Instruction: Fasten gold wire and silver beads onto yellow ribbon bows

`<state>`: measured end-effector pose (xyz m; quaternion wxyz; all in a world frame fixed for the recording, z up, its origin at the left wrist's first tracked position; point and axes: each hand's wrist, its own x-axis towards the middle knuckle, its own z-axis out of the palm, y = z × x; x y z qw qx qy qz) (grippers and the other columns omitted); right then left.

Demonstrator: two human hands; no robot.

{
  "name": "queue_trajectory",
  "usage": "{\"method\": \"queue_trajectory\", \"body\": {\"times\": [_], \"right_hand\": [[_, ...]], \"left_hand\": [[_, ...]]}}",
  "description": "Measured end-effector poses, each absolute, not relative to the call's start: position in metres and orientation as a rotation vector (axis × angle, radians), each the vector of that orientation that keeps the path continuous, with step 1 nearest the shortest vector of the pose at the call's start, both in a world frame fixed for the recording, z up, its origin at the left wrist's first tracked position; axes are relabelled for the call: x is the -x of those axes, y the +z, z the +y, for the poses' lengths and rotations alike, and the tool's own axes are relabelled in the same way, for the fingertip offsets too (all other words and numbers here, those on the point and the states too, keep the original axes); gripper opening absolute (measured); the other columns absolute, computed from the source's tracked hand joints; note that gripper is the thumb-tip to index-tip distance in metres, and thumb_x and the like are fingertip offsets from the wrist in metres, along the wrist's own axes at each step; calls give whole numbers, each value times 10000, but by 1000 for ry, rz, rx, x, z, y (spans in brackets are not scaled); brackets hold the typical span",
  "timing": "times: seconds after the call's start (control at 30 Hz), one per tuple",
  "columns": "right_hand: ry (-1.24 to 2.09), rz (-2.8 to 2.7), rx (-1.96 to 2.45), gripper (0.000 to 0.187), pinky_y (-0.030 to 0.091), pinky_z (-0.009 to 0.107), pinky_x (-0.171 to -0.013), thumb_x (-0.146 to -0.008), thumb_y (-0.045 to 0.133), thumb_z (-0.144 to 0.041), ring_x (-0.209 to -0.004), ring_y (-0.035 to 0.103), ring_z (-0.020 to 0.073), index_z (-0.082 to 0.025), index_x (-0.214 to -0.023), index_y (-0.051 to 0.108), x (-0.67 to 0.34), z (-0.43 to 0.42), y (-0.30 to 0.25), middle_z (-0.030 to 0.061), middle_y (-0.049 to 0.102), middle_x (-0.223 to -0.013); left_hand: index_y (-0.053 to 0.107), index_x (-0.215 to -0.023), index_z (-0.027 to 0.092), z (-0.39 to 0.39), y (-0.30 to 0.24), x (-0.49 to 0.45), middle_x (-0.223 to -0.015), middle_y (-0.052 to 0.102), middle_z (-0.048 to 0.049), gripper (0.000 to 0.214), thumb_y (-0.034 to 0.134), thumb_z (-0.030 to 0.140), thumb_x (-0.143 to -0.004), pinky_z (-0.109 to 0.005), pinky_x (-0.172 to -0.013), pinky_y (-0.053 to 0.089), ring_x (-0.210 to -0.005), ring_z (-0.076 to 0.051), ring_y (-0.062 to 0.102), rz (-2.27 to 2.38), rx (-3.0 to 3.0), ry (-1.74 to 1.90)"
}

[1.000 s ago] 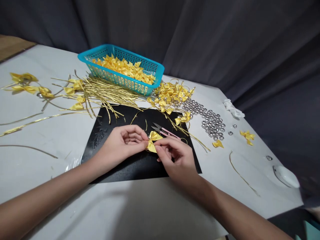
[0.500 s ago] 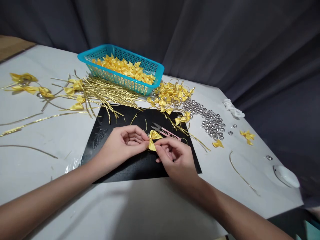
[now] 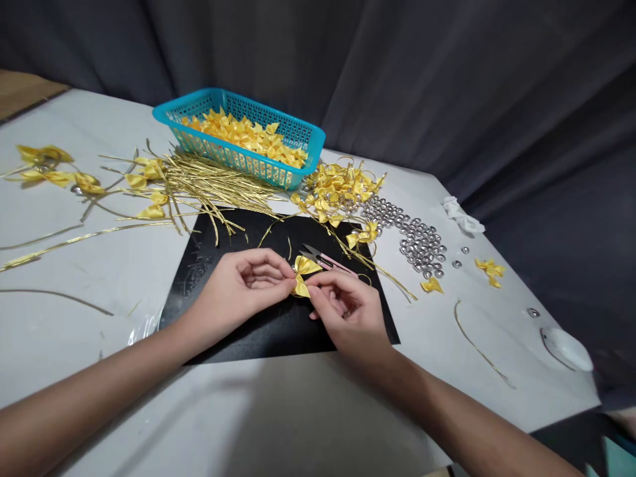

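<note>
Between my two hands, over the black mat (image 3: 233, 341), is a yellow ribbon bow (image 3: 303, 266). My left hand (image 3: 251, 278) pinches its left side between thumb and forefinger, the other fingers curled. On the bow's lower right, my right hand (image 3: 348, 305) pinches with thumb and fingertips. The middle of the bow is partly covered by my fingertips, with a small bit of metal showing near the left ones. Just beyond my right hand lie pink-handled thread snips (image 3: 330, 260) with dark blades.
A blue basket (image 3: 238, 152) of yellow bows stands at the back. Beside it lie gold cords (image 3: 223, 189) and a pile of corded bows (image 3: 342, 189). Silver beads (image 3: 422, 246) spread to the right, near a white cloth (image 3: 463, 215) and a white rounded object (image 3: 567, 349).
Both hands keep their pinch on the bow, with hardly any finger movement. The whole view has shifted very slightly.
</note>
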<state>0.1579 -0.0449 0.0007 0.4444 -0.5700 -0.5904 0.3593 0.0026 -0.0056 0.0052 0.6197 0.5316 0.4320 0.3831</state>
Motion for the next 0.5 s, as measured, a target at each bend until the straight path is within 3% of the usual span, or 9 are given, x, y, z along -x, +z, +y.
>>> {"method": "queue_trajectory", "body": {"times": [0.27, 0.5], "right_hand": [[462, -1742, 1300, 123, 321, 201, -452, -767, 514, -90, -471, 363, 61, -148, -688, 589, -164, -46, 7, -32, 458, -557], [411, -1865, 1257, 148, 347, 198, -509, -773, 501, -52, -496, 378, 65, -144, -684, 576, -164, -45, 3, -42, 423, -547]], "left_hand": [[593, -677, 132, -7, 5, -6, -586, 648, 30, 154, 716, 151, -586, -80, -529, 461, -534, -51, 588, 1046, -1172, 862], [559, -687, 133, -9, 2, -6, -567, 625, 46, 172, 704, 139, -594, -70, -503, 431, -505, -33, 558, 1014, -1179, 873]]}}
